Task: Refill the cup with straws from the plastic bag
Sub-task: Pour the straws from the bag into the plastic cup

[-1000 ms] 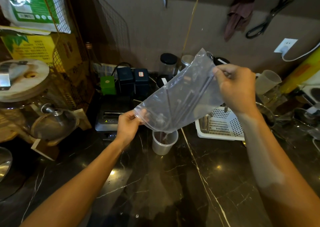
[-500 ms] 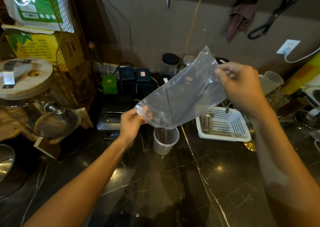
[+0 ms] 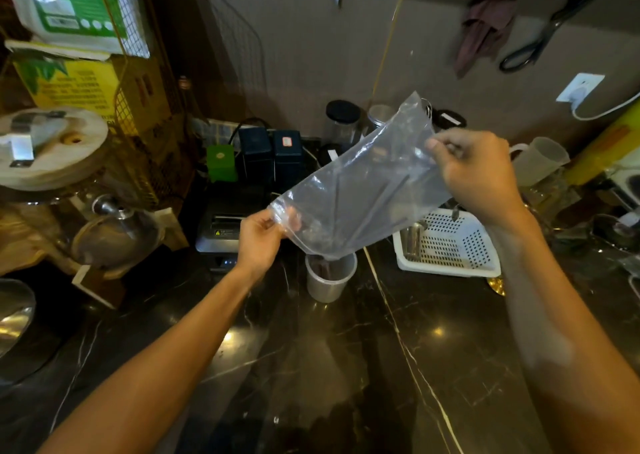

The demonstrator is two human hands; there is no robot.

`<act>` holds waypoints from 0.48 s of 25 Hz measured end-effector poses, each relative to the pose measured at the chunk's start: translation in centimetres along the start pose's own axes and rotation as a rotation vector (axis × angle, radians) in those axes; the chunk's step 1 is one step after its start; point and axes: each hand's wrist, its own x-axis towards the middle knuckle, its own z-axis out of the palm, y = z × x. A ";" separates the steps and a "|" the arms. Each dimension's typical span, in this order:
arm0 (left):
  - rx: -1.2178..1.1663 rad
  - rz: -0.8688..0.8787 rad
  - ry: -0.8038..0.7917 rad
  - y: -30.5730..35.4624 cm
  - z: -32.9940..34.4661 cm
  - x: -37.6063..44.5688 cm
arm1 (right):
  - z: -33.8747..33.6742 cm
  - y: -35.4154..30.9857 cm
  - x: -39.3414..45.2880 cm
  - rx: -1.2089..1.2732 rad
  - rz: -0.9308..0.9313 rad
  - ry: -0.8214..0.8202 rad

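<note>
A clear plastic bag point(image 3: 360, 183) hangs tilted above a translucent white cup point(image 3: 329, 282) on the dark marble counter. The bag's lower end dips to the cup's rim. A few dark straws point(image 3: 377, 204) lie inside the bag, slanting down toward the cup, and dark straw ends show inside the cup. My left hand point(image 3: 259, 239) pinches the bag's lower left corner. My right hand point(image 3: 478, 176) grips the raised upper right end.
A white perforated basket point(image 3: 450, 249) holding a metal cup sits right of the cup. Behind stand a receipt printer point(image 3: 225, 232), green and dark boxes, jars and a plastic jug point(image 3: 536, 159). Glass dispensers with wooden lids crowd the left.
The bag has sagged lower and flatter, and the straws inside have slid down toward the cup. Both hands keep their grip on the bag's corners.
</note>
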 end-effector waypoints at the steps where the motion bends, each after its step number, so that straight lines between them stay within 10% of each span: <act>1: 0.008 0.009 0.007 -0.3 0.0 0.2 | -0.1 0.0 0.0 0.011 -0.020 0.013; 12: -0.022 -0.007 -0.006 0.3 1.2 0.3 | -1.1 -2.0 1.5 0.031 -0.128 0.127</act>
